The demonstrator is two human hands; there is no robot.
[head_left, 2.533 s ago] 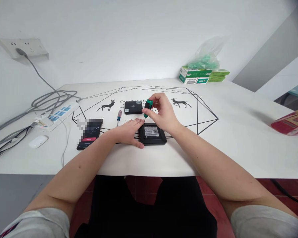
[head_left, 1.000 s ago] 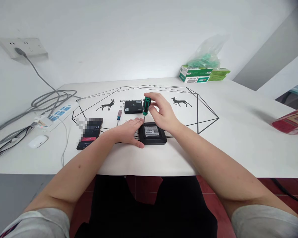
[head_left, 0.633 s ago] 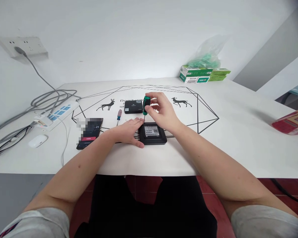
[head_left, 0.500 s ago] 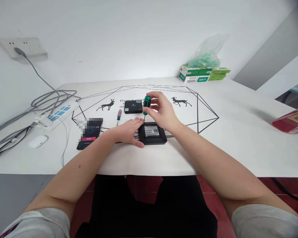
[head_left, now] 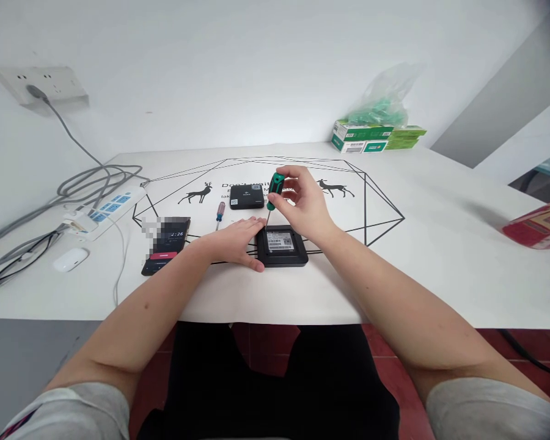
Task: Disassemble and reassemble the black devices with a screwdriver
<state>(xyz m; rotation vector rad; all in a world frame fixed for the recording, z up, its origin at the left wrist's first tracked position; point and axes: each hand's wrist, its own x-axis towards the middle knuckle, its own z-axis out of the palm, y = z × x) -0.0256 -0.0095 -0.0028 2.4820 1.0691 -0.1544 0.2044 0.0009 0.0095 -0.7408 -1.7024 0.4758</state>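
A flat black electronic box (head_left: 297, 256) lies on the table in front of me, a white printed label on its upper face. My left hand (head_left: 241, 241) holds the box at its left side, fingers at the far corner and thumb at the near corner. Closed around the green and black handle of a screwdriver (head_left: 275, 188) is my right hand (head_left: 305, 198). The screwdriver leans with its top to the right, and its shaft runs down to the far left corner of the box. Whether the tip sits in a screw is too small to tell.
Beyond the box lie another black box (head_left: 246, 197) and a second screwdriver (head_left: 220, 212). On the left are a phone (head_left: 167, 244), a white earphone case (head_left: 71, 260), glasses (head_left: 22, 260), cables and a power strip (head_left: 114, 211). Green boxes (head_left: 364, 131) stand at the back right.
The screwdriver handle has swung a little to the right and tilts more, my right hand moving with it. My left hand and the box stay nearly in place.
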